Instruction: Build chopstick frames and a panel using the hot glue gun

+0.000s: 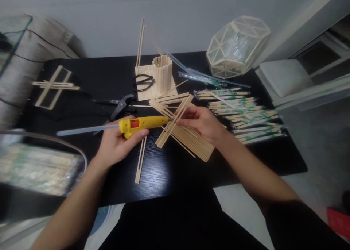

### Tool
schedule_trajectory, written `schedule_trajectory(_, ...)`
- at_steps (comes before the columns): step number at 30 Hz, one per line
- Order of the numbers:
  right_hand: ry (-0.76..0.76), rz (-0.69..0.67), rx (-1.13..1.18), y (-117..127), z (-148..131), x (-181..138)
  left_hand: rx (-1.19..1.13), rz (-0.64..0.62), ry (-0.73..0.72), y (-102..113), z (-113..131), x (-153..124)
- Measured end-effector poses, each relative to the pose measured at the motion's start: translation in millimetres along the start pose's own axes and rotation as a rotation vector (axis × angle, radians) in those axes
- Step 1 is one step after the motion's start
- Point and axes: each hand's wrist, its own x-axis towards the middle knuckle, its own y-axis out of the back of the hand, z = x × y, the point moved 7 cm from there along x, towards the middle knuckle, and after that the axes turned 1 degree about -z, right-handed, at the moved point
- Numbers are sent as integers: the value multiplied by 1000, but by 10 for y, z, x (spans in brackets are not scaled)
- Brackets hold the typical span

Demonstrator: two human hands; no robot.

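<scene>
My left hand is closed around a yellow glue gun with a clear glue stick poking out of its back toward the left. The gun's tip points right, at a crossed bundle of wooden sticks. My right hand pinches that bundle where the sticks cross, just right of the gun's tip. Beneath it a flat raft of glued sticks lies on the black table. A loose pair of sticks rests below the gun.
Black scissors lie beside a stick-built cup on a stick mat. Pliers are left of centre. Wrapped chopstick packs fill the right side. A polyhedral stick lantern stands at the back right, a stick frame at the far left.
</scene>
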Motion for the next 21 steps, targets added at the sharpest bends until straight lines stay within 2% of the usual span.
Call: schedule_trajectory(21, -26, -19, 52, -12, 39, 10, -31, 11, -7, 29, 20, 5)
